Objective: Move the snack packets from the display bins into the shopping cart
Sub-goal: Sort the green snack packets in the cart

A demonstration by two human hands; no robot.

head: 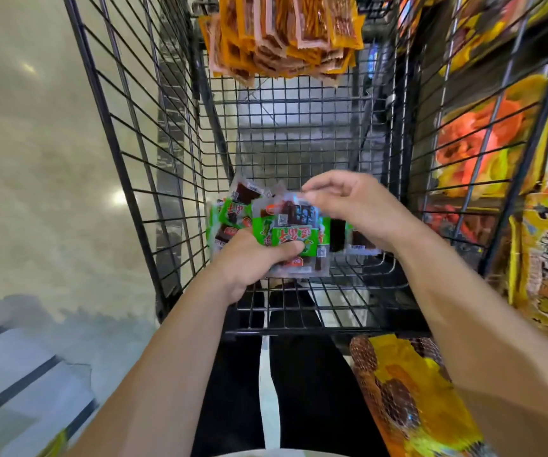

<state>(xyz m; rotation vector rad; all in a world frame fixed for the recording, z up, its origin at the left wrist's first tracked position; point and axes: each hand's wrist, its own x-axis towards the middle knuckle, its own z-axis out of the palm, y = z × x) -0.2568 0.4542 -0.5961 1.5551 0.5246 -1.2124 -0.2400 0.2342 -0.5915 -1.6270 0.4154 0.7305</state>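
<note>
Both hands [259, 258] grip snack pkts [286, 232] over cart [299, 133].

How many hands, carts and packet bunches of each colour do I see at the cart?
Bare hands: 2, left hand and right hand
Black wire shopping cart: 1
Bunch of green-and-clear snack packets: 1
Heap of orange-and-yellow snack packets: 1
Total: 5

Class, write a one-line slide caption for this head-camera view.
Over the wire cart, the left hand grips green snack packets while the right hand pinches one's top edge.
</note>
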